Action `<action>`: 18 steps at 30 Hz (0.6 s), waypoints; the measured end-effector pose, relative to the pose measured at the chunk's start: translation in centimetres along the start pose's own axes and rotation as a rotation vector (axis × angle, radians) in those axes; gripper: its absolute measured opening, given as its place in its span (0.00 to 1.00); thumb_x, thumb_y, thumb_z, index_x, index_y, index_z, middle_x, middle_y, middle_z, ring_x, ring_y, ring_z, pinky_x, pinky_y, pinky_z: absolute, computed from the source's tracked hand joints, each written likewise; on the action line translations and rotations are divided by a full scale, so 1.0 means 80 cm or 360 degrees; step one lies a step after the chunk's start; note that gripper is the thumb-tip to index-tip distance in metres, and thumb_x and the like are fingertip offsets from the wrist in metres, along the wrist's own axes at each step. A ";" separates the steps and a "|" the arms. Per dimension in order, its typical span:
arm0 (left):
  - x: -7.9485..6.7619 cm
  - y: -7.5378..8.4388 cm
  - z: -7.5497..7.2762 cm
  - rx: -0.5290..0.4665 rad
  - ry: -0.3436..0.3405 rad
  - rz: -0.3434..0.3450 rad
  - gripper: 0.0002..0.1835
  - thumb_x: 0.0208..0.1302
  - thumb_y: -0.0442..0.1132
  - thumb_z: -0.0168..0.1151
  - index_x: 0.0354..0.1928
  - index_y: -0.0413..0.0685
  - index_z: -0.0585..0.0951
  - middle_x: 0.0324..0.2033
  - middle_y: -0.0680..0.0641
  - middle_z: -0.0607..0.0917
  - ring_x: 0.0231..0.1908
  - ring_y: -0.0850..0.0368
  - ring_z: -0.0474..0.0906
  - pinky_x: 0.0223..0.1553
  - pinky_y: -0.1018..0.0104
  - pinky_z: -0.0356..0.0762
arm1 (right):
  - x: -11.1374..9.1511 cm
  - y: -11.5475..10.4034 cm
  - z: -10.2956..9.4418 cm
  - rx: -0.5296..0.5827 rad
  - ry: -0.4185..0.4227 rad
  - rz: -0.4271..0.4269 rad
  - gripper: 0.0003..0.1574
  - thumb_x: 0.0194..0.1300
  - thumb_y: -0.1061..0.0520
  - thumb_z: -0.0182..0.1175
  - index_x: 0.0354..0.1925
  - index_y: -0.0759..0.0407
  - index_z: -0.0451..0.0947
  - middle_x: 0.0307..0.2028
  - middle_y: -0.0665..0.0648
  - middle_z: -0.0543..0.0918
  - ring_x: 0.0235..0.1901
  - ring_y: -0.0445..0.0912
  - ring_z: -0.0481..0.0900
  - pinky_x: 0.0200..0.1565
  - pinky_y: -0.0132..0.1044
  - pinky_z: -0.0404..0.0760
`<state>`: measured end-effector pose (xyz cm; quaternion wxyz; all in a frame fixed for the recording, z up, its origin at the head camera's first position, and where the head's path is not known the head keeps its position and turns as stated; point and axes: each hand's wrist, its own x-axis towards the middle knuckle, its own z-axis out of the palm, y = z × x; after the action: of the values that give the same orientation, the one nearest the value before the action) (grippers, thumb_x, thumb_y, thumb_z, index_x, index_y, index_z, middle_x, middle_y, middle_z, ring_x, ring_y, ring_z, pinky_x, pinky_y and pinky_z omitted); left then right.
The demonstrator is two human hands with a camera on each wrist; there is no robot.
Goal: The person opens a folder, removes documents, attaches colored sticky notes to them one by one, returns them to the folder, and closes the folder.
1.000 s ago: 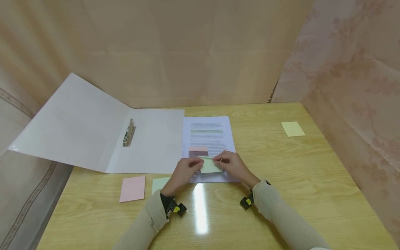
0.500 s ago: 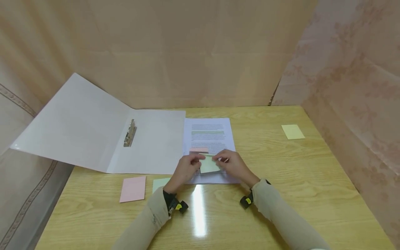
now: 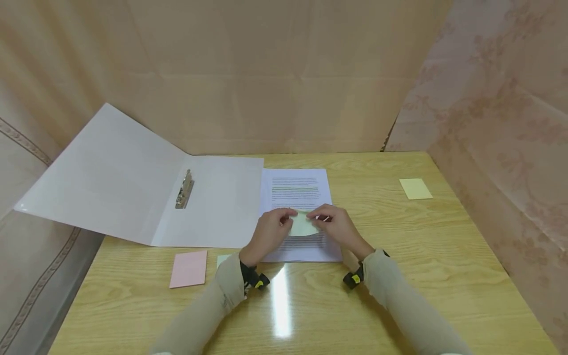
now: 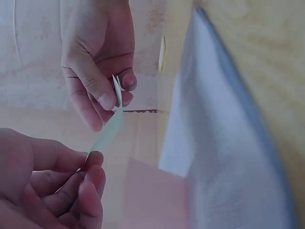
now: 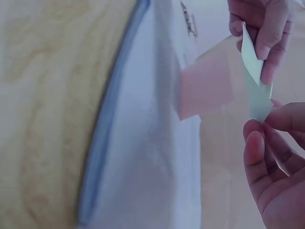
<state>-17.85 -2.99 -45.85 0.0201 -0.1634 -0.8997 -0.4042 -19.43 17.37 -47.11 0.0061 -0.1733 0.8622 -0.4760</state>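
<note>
A pale green sticky note [image 3: 303, 225] hangs between my two hands, above a stack of printed sheets [image 3: 295, 178]. My left hand [image 3: 270, 231] pinches the note's left edge between thumb and fingertips. At the opposite edge, my right hand [image 3: 340, 228] grips it the same way. In the right wrist view the green note [image 5: 257, 90] looks bent, raised off the paper. A pink sticky note [image 5: 207, 88] stands up from the top sheet in both wrist views; in the head view my left hand hides it. A green highlighted line crosses the page's upper part.
A white folder [image 3: 226, 197] with a metal clip [image 3: 184, 190] lies spread left of the sheets, its cover tilted up. A pink pad [image 3: 188, 268] and a green pad [image 3: 222, 259], partly under my left sleeve, lie in front. A yellow pad [image 3: 415, 189] sits far right.
Both hands have moved a little up the page, away from me, carrying the green note. The pink note on the page has passed out of sight behind the left hand.
</note>
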 end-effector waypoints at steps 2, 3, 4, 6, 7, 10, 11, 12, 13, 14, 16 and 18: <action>0.007 0.004 -0.001 0.0064 0.0017 0.0053 0.14 0.63 0.29 0.56 0.47 0.42 0.85 0.35 0.45 0.87 0.31 0.56 0.78 0.33 0.67 0.76 | 0.003 -0.002 -0.003 0.0004 0.0032 0.0011 0.12 0.57 0.70 0.65 0.40 0.61 0.87 0.38 0.60 0.87 0.33 0.43 0.79 0.36 0.30 0.79; 0.012 0.004 -0.002 0.0091 0.0017 0.0071 0.13 0.63 0.30 0.56 0.47 0.42 0.85 0.37 0.45 0.88 0.33 0.55 0.80 0.35 0.65 0.78 | 0.004 -0.002 -0.004 0.0006 0.0045 0.0022 0.12 0.57 0.70 0.65 0.40 0.61 0.87 0.38 0.60 0.87 0.33 0.43 0.79 0.35 0.29 0.79; 0.016 0.005 -0.001 0.0123 0.0015 0.0084 0.13 0.63 0.30 0.57 0.48 0.42 0.85 0.39 0.45 0.88 0.36 0.54 0.82 0.38 0.63 0.79 | 0.006 -0.002 -0.005 0.0002 0.0053 0.0031 0.12 0.57 0.71 0.65 0.40 0.61 0.87 0.39 0.61 0.87 0.33 0.42 0.79 0.35 0.29 0.78; 0.024 0.003 0.000 0.0170 -0.0009 0.0091 0.14 0.64 0.30 0.56 0.48 0.43 0.85 0.43 0.44 0.88 0.42 0.51 0.84 0.42 0.59 0.81 | 0.009 -0.002 -0.007 -0.0002 0.0061 0.0052 0.12 0.57 0.71 0.65 0.40 0.61 0.87 0.38 0.61 0.87 0.32 0.43 0.78 0.34 0.29 0.78; 0.027 0.002 0.002 0.0179 -0.0032 0.0075 0.14 0.64 0.30 0.56 0.49 0.43 0.85 0.45 0.44 0.88 0.44 0.51 0.84 0.43 0.58 0.81 | 0.010 -0.001 -0.008 -0.0007 0.0060 0.0060 0.12 0.57 0.71 0.64 0.40 0.62 0.87 0.38 0.61 0.87 0.32 0.43 0.78 0.34 0.29 0.77; 0.032 -0.001 0.006 0.0216 -0.0106 0.0029 0.15 0.63 0.30 0.57 0.50 0.44 0.84 0.43 0.44 0.88 0.42 0.51 0.84 0.40 0.60 0.80 | 0.014 0.003 -0.009 -0.0062 0.0044 0.0063 0.11 0.57 0.72 0.64 0.39 0.63 0.87 0.38 0.62 0.87 0.32 0.46 0.79 0.34 0.30 0.77; 0.033 -0.003 0.008 0.0224 -0.0133 0.0012 0.15 0.62 0.31 0.57 0.50 0.44 0.84 0.42 0.44 0.88 0.39 0.52 0.83 0.38 0.61 0.78 | 0.016 0.005 -0.010 -0.0098 0.0038 0.0063 0.11 0.57 0.72 0.64 0.38 0.63 0.87 0.37 0.62 0.87 0.33 0.46 0.79 0.35 0.30 0.77; 0.034 -0.004 0.009 0.0235 -0.0160 -0.0003 0.15 0.62 0.31 0.58 0.51 0.44 0.84 0.40 0.44 0.87 0.36 0.54 0.82 0.36 0.63 0.77 | 0.017 0.007 -0.011 -0.0127 0.0035 0.0068 0.11 0.57 0.72 0.64 0.38 0.63 0.87 0.37 0.62 0.87 0.33 0.47 0.80 0.35 0.31 0.77; 0.034 -0.005 0.011 0.0237 -0.0189 -0.0022 0.16 0.62 0.31 0.58 0.51 0.44 0.83 0.38 0.45 0.87 0.33 0.55 0.79 0.33 0.65 0.74 | 0.018 0.009 -0.011 -0.0157 0.0027 0.0078 0.11 0.57 0.72 0.64 0.37 0.63 0.87 0.37 0.62 0.87 0.34 0.48 0.81 0.36 0.32 0.78; 0.035 -0.006 0.013 0.0246 -0.0215 -0.0036 0.16 0.61 0.32 0.58 0.52 0.44 0.83 0.36 0.45 0.86 0.30 0.56 0.77 0.31 0.67 0.71 | 0.019 0.010 -0.012 -0.0186 0.0021 0.0091 0.11 0.57 0.72 0.64 0.37 0.63 0.87 0.38 0.62 0.87 0.35 0.48 0.81 0.37 0.34 0.78; 0.035 -0.009 0.016 0.0261 -0.0269 -0.0061 0.17 0.61 0.33 0.58 0.53 0.44 0.82 0.33 0.46 0.84 0.27 0.58 0.73 0.29 0.69 0.67 | 0.021 0.014 -0.013 -0.0227 -0.0011 0.0138 0.11 0.58 0.72 0.63 0.37 0.62 0.87 0.38 0.62 0.87 0.36 0.49 0.82 0.39 0.35 0.78; 0.036 -0.011 0.021 0.0263 -0.0323 -0.0088 0.18 0.62 0.33 0.59 0.54 0.43 0.81 0.31 0.47 0.83 0.26 0.59 0.71 0.28 0.70 0.65 | 0.022 0.018 -0.013 -0.0251 -0.0061 0.0166 0.11 0.58 0.71 0.63 0.37 0.63 0.87 0.39 0.62 0.87 0.36 0.49 0.82 0.39 0.37 0.79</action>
<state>-20.67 -1.53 -47.15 -0.0687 -0.1763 -0.9316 -0.3105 -21.66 18.36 -47.48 0.0338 -0.1373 0.9046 -0.4022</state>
